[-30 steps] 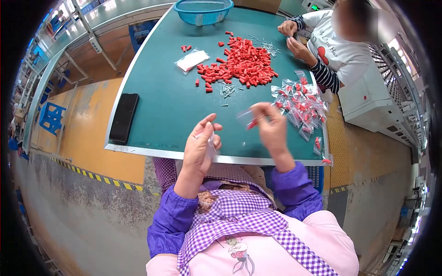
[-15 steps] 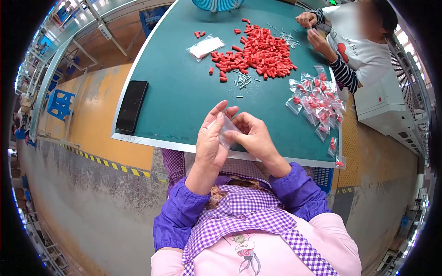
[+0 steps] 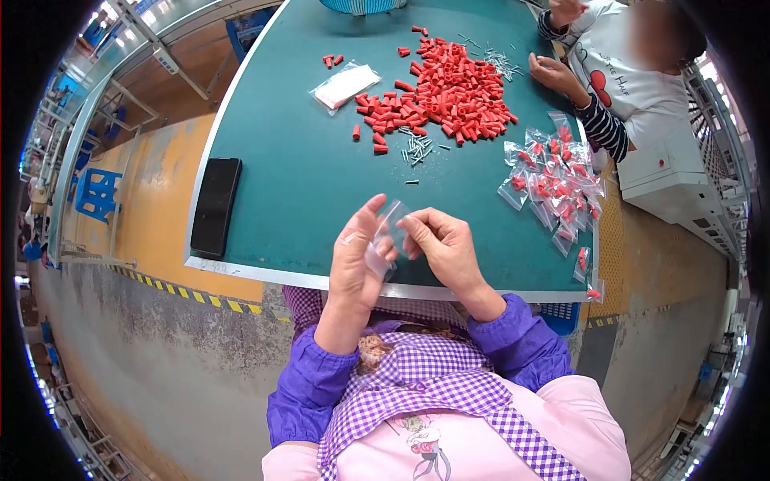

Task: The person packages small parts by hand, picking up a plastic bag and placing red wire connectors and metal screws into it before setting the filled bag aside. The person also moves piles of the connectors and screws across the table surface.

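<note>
A small clear plastic bag (image 3: 389, 234) is between my two hands, over the table's front edge. My left hand (image 3: 357, 260) has the bag against its curled fingers, with its thumb side raised. My right hand (image 3: 441, 244) pinches the bag's right side with thumb and fingertips. Beyond my hands lie loose metal pins (image 3: 416, 150), one of them apart and nearer to me. A large heap of red plastic sleeves (image 3: 457, 88) covers the middle of the table. On the right is a pile of clear bags with red pieces inside (image 3: 553, 176).
The green table (image 3: 281, 184) bears a black phone (image 3: 215, 207) at left, a packet of white bags (image 3: 346, 86) and a blue basket (image 3: 362, 5) at the far edge. A co-worker (image 3: 634, 72) sits at the right, hands above the table. More pins (image 3: 501, 62) lie near them.
The bag now stands more upright and shows more between my hands. My left hand has moved slightly left and down. The co-worker's hands have moved apart, one of them up.
</note>
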{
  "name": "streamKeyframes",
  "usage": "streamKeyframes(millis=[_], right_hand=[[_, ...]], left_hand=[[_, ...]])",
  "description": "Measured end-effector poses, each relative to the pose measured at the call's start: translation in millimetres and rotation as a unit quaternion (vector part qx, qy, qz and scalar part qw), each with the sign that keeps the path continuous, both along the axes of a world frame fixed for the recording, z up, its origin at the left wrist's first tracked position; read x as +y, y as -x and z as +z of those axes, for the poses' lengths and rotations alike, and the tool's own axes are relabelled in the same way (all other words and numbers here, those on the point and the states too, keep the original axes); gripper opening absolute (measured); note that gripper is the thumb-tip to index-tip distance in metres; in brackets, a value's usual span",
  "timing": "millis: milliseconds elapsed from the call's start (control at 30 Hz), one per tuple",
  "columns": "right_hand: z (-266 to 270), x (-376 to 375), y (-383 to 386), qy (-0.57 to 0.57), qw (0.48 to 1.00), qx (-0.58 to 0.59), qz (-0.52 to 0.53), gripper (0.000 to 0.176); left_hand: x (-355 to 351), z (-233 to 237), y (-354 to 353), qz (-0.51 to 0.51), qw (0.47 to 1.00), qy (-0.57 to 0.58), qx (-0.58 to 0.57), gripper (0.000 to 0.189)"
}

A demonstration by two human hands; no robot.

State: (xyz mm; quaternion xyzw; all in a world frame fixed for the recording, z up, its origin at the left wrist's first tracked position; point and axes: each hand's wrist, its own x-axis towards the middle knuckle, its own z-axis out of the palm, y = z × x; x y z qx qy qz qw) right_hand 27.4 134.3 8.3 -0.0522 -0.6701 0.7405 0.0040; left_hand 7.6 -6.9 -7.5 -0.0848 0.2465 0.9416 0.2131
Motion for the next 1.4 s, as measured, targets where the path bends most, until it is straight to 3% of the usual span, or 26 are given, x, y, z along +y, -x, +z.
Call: streamKeyframes(millis=[133, 233, 367, 467, 533, 600, 633, 667, 733, 867, 1033, 1333, 1400], right_hand=[[-3, -2, 3, 0.003, 1.0, 0.002, 0.017, 0.017], [-3, -2, 5, 0.017, 0.999, -0.031, 0.011, 0.019], [-2, -2, 10, 0.065, 0.996, -0.057, 0.003, 0.021], [-3, -3, 10, 0.051, 0.997, -0.064, 0.014, 0.021], [-3, -1, 12, 0.04, 0.996, -0.071, 0.031, 0.021], [0, 8, 21, -0.07, 0.994, -0.035, 0.08, 0.019], [4, 16, 31, -0.209, 0.976, 0.049, 0.039, 0.016], [-1, 26, 44, -0.311, 0.939, 0.146, -0.002, 0.019], [6, 44, 67, -0.497, 0.846, 0.19, -0.006, 0.026], [11, 55, 95, -0.562, 0.795, 0.222, 0.051, 0.03], [7, 54, 109, -0.637, 0.72, 0.246, 0.119, 0.016], [6, 45, 123, -0.686, 0.69, 0.176, 0.15, 0.006], [10, 48, 128, -0.663, 0.712, 0.166, 0.158, 0.008]], left_hand=[[10, 14, 1, 0.006, 0.99, 0.142, 0.0, 0.047], [11, 10, 1, 0.009, 0.982, 0.166, 0.087, 0.051], [15, 14, 3, 0.025, 0.98, 0.174, 0.092, 0.055], [13, 8, 6, 0.039, 0.973, 0.208, 0.094, 0.042], [7, 6, 12, 0.046, 0.978, 0.204, 0.024, 0.026], [7, 6, 13, 0.078, 0.976, 0.204, 0.003, 0.015], [3, 5, 13, 0.062, 0.977, 0.204, 0.017, 0.015], [1, 4, 13, 0.046, 0.977, 0.205, 0.031, 0.015], [3, 9, 13, 0.054, 0.973, 0.222, 0.021, 0.014], [3, 9, 13, 0.058, 0.958, 0.276, 0.045, 0.011], [2, 5, 14, 0.074, 0.945, 0.312, 0.071, 0.007], [3, 9, 17, 0.102, 0.928, 0.343, 0.107, 0.01], [0, 15, 18, 0.055, 0.95, 0.304, 0.039, 0.012]])
